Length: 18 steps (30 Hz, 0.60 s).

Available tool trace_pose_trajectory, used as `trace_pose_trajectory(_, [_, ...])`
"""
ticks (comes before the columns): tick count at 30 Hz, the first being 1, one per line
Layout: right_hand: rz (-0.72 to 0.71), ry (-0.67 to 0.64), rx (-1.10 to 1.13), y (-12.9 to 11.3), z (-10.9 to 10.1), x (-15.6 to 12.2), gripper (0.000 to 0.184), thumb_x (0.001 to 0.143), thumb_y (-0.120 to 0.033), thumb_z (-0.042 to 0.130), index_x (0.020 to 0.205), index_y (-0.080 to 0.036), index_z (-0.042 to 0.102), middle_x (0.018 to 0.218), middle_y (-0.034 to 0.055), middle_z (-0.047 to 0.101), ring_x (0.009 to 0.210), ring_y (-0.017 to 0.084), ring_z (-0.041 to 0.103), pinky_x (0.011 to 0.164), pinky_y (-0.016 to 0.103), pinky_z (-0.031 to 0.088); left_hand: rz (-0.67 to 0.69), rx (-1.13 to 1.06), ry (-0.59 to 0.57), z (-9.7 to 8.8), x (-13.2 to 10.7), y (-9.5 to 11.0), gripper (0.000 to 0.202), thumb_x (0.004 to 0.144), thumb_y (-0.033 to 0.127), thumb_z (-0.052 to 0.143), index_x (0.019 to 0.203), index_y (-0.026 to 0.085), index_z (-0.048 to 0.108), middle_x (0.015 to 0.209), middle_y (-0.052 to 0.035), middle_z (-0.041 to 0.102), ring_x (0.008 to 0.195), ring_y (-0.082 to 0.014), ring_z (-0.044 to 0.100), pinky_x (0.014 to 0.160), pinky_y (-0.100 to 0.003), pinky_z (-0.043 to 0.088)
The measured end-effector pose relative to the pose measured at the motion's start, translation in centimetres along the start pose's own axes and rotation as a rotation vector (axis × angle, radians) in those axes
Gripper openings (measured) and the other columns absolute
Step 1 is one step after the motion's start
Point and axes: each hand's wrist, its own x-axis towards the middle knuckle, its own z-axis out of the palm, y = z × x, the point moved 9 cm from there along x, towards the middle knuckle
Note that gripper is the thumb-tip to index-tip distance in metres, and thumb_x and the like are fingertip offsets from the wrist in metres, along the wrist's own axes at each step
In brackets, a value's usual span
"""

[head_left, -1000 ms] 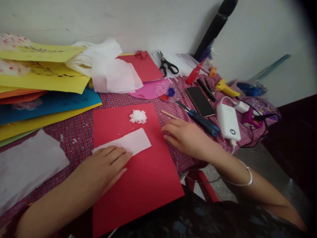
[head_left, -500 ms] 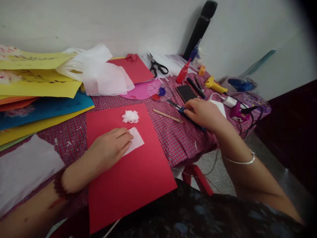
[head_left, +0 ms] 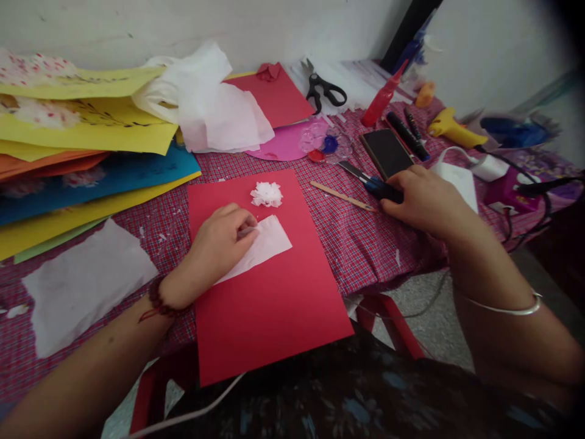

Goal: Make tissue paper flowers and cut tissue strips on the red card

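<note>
The left hand [head_left: 223, 244] rests, fingers curled, on the white paper [head_left: 274, 239], maybe to hold it flat; under it is the red card [head_left: 272, 317], just past the fingers a white puff [head_left: 266, 194]; the right hand [head_left: 427, 204] is at the blue cutter [head_left: 381, 188] — if either grips, I cannot tell.

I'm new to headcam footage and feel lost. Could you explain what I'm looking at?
There's no machine here, just a person's two bare hands, filmed looking forward and down from a camera on their head. A checked cloth covers the table. The left hand rests on folded white paper atop a red sheet, near a ruffled white tuft. The right hand's fingers are at a blue-handled cutter; I can't tell whether they grip it. Nearby lie a wooden stick, phone and scissors.
</note>
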Motion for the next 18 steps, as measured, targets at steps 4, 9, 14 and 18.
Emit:
trace_pose_trajectory(4, [0.078, 0.120, 0.103, 0.6, -0.8, -0.7, 0.044, 0.085, -0.033, 0.061, 0.120, -0.006, 0.068, 0.116, 0.0243, 0.071, 0.102, 0.032, 0.065, 0.084, 0.040, 0.048, 0.028, -0.088, 0.065, -0.3, -0.2, 0.6, 0.013, 0.089, 0.022, 0.058, 0.077, 0.020, 0.061, 0.079, -0.0019, 0.060, 0.076, -0.0182, 0.059, 0.067, -0.030, 0.044])
trace_pose_trajectory(9, [0.107, 0.239, 0.240, -0.1, -2.4, -2.7, 0.056, 0.082, -0.037, 0.061, 0.128, -0.007, 0.065, 0.118, 0.0235, 0.072, 0.098, 0.033, 0.068, 0.080, 0.043, 0.051, 0.034, -0.162, 0.125, -0.4, -0.6, 0.6, 0.007, 0.089, 0.018, 0.058, 0.090, 0.020, 0.064, 0.088, -0.0021, 0.066, 0.084, -0.0187, 0.064, 0.072, -0.031, 0.050])
trace_pose_trajectory(14, [-0.229, 0.286, 0.412, -4.8, -3.3, -4.4, 0.045, 0.083, -0.032, 0.059, 0.124, -0.012, 0.064, 0.113, 0.0172, 0.068, 0.099, 0.031, 0.069, 0.082, 0.043, 0.056, 0.075, -0.207, 0.187, -0.9, -1.0, 0.9, 0.019, 0.089, 0.013, 0.056, 0.101, 0.022, 0.066, 0.090, -0.0010, 0.067, 0.089, -0.0184, 0.066, 0.080, -0.033, 0.053])
trace_pose_trajectory(18, [-0.446, 0.240, 0.388, -8.2, -2.6, -4.7, 0.030, 0.087, -0.023, 0.058, 0.116, -0.018, 0.064, 0.105, 0.0116, 0.067, 0.095, 0.028, 0.068, 0.083, 0.043, 0.057, 0.098, -0.264, 0.159, -0.9, -1.1, 1.3, 0.021, 0.088, 0.011, 0.055, 0.100, 0.023, 0.066, 0.094, -0.0012, 0.069, 0.093, -0.0178, 0.067, 0.085, -0.033, 0.054])
